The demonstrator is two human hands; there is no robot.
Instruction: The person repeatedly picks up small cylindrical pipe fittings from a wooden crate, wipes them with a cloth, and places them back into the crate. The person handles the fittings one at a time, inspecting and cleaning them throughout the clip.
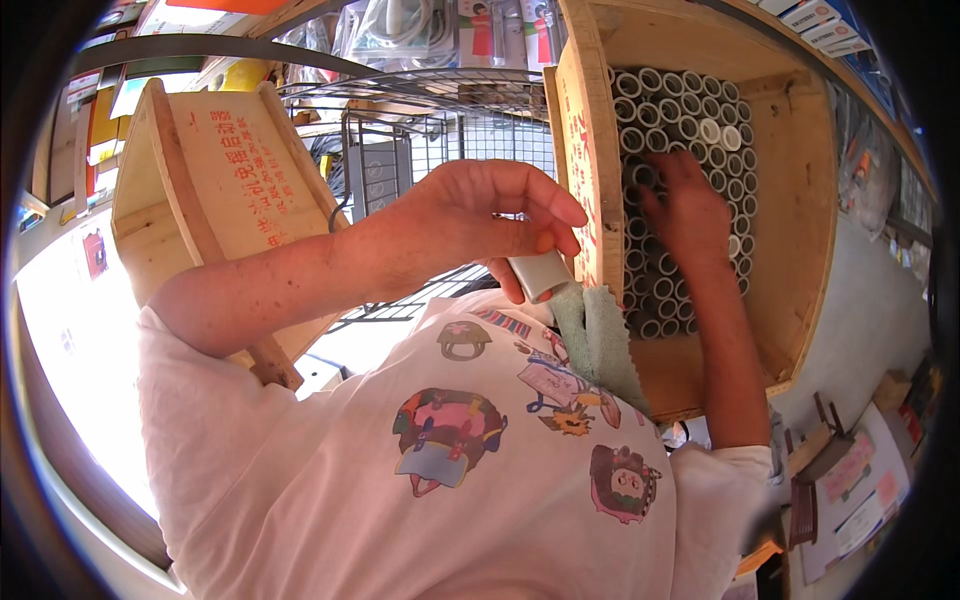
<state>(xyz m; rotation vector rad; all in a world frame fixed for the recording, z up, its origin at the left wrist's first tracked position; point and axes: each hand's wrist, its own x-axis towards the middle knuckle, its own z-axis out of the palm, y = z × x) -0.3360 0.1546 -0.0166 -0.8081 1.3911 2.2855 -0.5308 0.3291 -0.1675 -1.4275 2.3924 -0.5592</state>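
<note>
My left hand [499,217] holds a short grey plastic tube [540,276] beside the near wall of a wooden crate [795,187]. Inside that crate, many short tubes [651,112] stand upright in close rows, their round ends facing up; a few look whiter than the others. My right hand [686,202] reaches down over them with thumb and fingers apart. Its fingertips are in shadow among the tubes, so whether it grips one is unclear. A pale green cloth [592,337] lies between my shirt and the crate's side, just below the tube in my left hand.
A second wooden crate [240,165] with red writing stands tilted at the left. Between the crates is a black wire basket [495,142]. Packaged goods [480,37] fill shelves at the top and right. Cartons and papers [855,480] lie at the lower right.
</note>
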